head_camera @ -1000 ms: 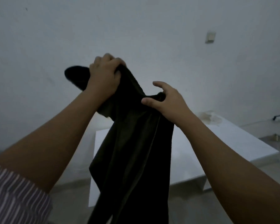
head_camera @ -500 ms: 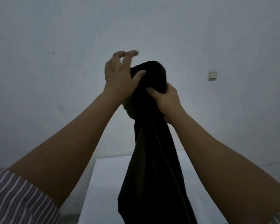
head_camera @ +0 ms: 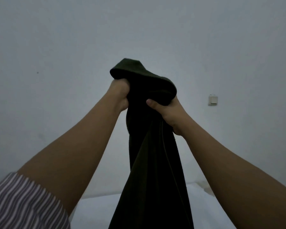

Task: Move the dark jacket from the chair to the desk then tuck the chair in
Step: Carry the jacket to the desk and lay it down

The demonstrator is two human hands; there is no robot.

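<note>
The dark jacket (head_camera: 153,156) hangs in a long bunched column from both raised hands, its top fold bulging above them. My left hand (head_camera: 120,95) is shut on the fabric at the upper left of the bunch. My right hand (head_camera: 165,111) grips it just below and to the right, thumb pressed across the cloth. The white desk (head_camera: 96,210) lies low in the view, behind and under the hanging jacket. The chair is out of sight.
A plain pale wall fills most of the view. A small light switch (head_camera: 213,100) sits on the wall to the right. A striped sleeve (head_camera: 23,205) covers my left upper arm at the bottom left.
My left hand, open over the jacket's top half a second ago, has closed on the fabric. Both hands sit lower and nearer the middle of the view, with the desk still low.
</note>
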